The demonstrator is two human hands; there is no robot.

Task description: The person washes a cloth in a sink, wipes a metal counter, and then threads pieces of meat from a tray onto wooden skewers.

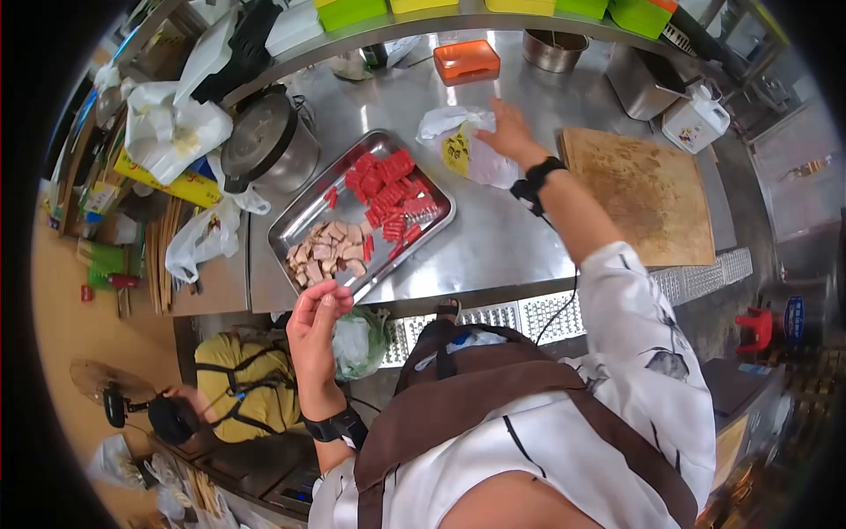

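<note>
Metal tray (291, 212) sat on the steel counter (520, 251), red pieces (388, 189) in its far half, pale pieces (326, 251) in its near-left part. Left hand (315, 331) was at the tray's near edge by the pale pieces, fingers curled in toward the thumb, can't tell whether they gripped anything thin; right hand (513, 137) was right of the tray over the plastic bag (485, 163), fingers spread and released, bag contact unclear. Cutting board (639, 198) lay farther right of the tray, lidded pot (269, 141) just left.
</note>
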